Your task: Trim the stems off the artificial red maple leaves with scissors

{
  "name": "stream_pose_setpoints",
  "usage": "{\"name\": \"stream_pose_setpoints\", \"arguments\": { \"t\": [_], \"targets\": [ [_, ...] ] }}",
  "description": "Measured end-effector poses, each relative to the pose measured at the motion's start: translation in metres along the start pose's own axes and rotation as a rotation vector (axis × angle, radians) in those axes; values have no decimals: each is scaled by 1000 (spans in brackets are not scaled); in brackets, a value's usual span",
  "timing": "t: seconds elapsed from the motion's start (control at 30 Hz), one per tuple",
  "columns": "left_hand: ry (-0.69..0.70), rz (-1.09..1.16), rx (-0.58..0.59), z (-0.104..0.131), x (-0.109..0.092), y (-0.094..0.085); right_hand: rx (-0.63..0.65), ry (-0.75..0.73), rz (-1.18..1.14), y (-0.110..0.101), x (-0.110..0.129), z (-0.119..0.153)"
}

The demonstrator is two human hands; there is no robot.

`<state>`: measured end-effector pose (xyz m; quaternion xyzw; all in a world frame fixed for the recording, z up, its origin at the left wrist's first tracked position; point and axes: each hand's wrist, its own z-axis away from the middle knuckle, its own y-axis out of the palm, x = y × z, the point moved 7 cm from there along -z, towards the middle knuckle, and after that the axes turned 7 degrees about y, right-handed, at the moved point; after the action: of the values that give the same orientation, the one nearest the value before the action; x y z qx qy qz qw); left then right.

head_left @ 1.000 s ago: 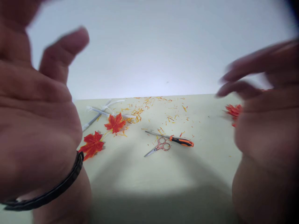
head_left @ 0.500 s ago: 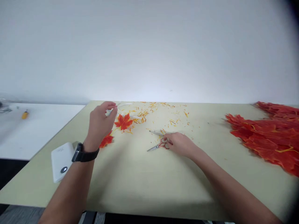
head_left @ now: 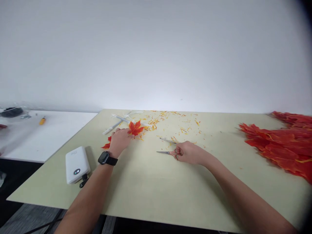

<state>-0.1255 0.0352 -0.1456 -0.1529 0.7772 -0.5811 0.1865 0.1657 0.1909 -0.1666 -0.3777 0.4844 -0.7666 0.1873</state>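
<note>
My left hand point(head_left: 121, 141), with a black watch on its wrist, is closed at the lower left edge of a red-orange artificial maple leaf point(head_left: 135, 128), its fingertips partly hidden. A second red leaf point(head_left: 106, 143) shows partly behind that hand. My right hand point(head_left: 191, 152) has its fingers closed around the copper-coloured handles of small scissors point(head_left: 170, 152), whose blades point left. Just beyond the blades, a slim pointed metal tool point(head_left: 167, 140) reaches to the fingers of the same hand; whether it is held or lies on the table I cannot tell.
Yellow and orange clippings point(head_left: 156, 122) are scattered over the table point(head_left: 151, 185). White plastic-wrapped strips point(head_left: 113, 126) lie at the back left. A white power bank point(head_left: 77, 165) sits near my left forearm. Piled red leaves point(head_left: 280, 146) cover the right side. A white table point(head_left: 70, 125) adjoins on the left.
My left hand has come down from above the white strips to the maple leaf. In my right hand the scissors have turned slightly, their blades now nearly level. The view has shifted a little.
</note>
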Motion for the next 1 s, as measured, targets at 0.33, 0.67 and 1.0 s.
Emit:
{"name": "stream_pose_setpoints", "arguments": {
  "t": [0.33, 0.67, 1.0],
  "targets": [
    [69, -34, -70, -6, -10, 12, 29, -44, -392, -11, -8, 2],
    [109, 105, -392, -3, -17, -16, 207, -97, -988, -9, 10, 16],
    [20, 974, -890, 43, -14, -81, -72, -121, -1278, -15, 18, 19]
  ]
}}
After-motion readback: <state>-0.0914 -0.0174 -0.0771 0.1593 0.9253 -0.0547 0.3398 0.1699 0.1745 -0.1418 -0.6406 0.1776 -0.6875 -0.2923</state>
